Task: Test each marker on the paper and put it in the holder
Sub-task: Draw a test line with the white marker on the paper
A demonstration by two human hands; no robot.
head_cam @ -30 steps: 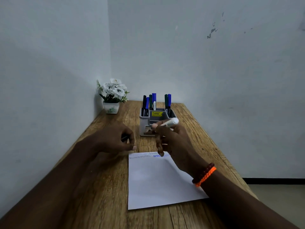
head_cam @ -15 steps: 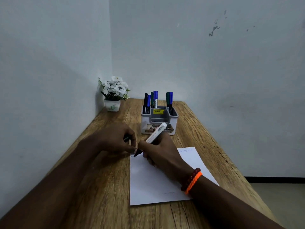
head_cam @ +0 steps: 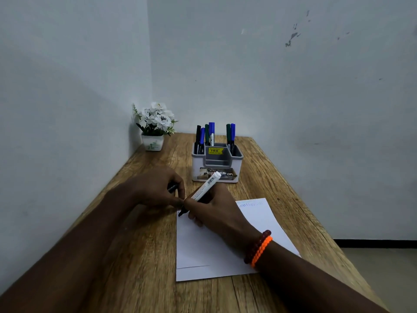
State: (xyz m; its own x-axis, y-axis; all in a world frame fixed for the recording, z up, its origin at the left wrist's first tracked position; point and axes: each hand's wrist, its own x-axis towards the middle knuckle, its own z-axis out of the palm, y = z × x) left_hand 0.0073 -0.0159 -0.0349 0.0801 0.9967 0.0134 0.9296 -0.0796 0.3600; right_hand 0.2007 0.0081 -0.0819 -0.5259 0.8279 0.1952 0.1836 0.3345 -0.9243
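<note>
My right hand (head_cam: pixel 213 210) grips a white marker (head_cam: pixel 206 186) with a black tip, tilted, its tip touching the top left corner of the white paper (head_cam: pixel 266 224). Blue zigzag marks (head_cam: pixel 250 204) run along the paper's top edge at the right. My left hand (head_cam: pixel 155 188) rests on the table just left of the paper, fingers closed around a small dark object that looks like the marker's cap (head_cam: pixel 172 188). The grey and white holder (head_cam: pixel 216 166) stands behind the hands, with several blue, green and black markers (head_cam: pixel 211 134) upright in it.
A small white pot of white flowers (head_cam: pixel 154 127) sits in the back left corner of the wooden table (head_cam: pixel 135 267). Walls close off the left and back sides. The table's right edge drops to the floor (head_cam: pixel 383 263).
My right hand came down from in front of the holder to the paper's top left corner and set the marker's tip on it. The left hand stayed put.
</note>
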